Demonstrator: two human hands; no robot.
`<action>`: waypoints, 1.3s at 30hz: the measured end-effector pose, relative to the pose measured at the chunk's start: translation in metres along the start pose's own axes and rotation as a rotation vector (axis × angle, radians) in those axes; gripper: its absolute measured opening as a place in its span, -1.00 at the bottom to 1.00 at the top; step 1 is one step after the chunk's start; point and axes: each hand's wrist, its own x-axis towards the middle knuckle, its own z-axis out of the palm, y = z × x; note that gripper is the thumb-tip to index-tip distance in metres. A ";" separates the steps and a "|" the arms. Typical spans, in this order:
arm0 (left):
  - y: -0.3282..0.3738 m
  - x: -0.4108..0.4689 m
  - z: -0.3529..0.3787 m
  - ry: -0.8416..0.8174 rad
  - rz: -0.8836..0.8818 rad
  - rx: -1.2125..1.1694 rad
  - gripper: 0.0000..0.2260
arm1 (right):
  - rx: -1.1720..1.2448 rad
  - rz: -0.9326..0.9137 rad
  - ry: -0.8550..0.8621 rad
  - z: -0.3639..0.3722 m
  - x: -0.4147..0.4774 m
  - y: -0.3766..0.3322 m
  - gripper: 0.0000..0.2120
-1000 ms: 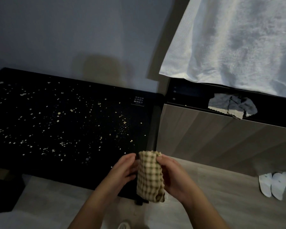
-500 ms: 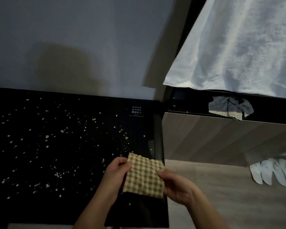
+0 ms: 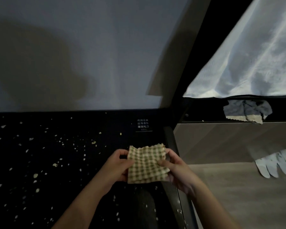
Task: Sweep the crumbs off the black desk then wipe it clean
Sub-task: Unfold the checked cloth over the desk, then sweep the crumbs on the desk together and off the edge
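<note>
Checked cloth (image 3: 146,164): beige and green, spread between both hands over the right end of the black desk (image 3: 106,126), at 6 o'clock of a printed white label (image 3: 143,125).
Left hand (image 3: 117,166): curled fingers and thumb pinch the cloth's left edge.
Right hand (image 3: 175,169): thumb on top, fingers curled beneath, pinching the right edge.
Crumbs (image 3: 54,164): pale flecks scattered across the desk, 7 to 10 o'clock of the cloth.
Grey rag (image 3: 246,109): dark ledge, 2 o'clock, below a white towel (image 3: 254,55).
White slippers (image 3: 277,164): floor, 3 o'clock.
</note>
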 end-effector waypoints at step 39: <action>0.023 0.115 0.030 0.113 0.349 -0.047 -0.79 | 0.335 -0.148 0.165 0.003 0.127 -0.027 -0.65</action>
